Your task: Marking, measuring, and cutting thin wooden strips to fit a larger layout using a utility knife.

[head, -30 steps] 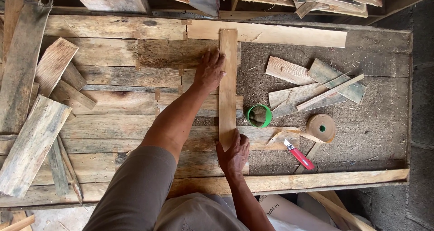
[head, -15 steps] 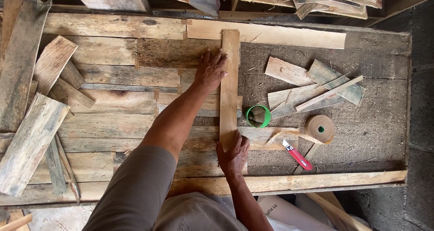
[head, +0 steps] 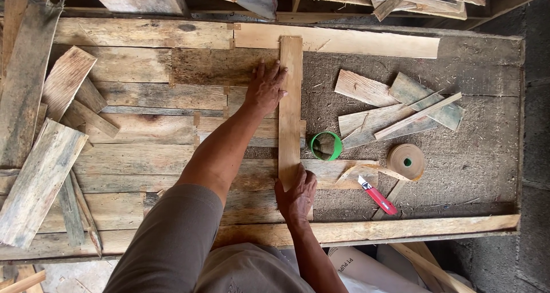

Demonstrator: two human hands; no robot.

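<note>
Weathered boards and sawdust cover the bench [head: 458, 184], which fills the view from above, with more scrap timber stacked along its far edge.

At its middle the left hand [head: 266, 87] lies flat with fingers spread, pressing against the left edge of an upright pale plank [head: 290, 107] near its far end. The right hand [head: 297, 193] rests palm down over the plank's near end, fingers loosely together, pinning it to the boards beneath. The plank runs from the pale strip [head: 344, 41] at the far side back toward the person, crossing the grey boards [head: 143, 127] laid side by side to its left.

Just right of the plank sits a green tape roll [head: 326, 146], farther right a brown tape roll [head: 405, 161], and between them a red utility knife [head: 377, 198]; loose offcuts [head: 395, 107] lie beyond.

The risks, as a judgement: with pressure only from the left, the plank could skew or slide right over the sawdust and bump the green tape roll. Rough edges could give splinters, and the knife lies close to the right hand's reach, though whether its blade is out cannot be told.
</note>
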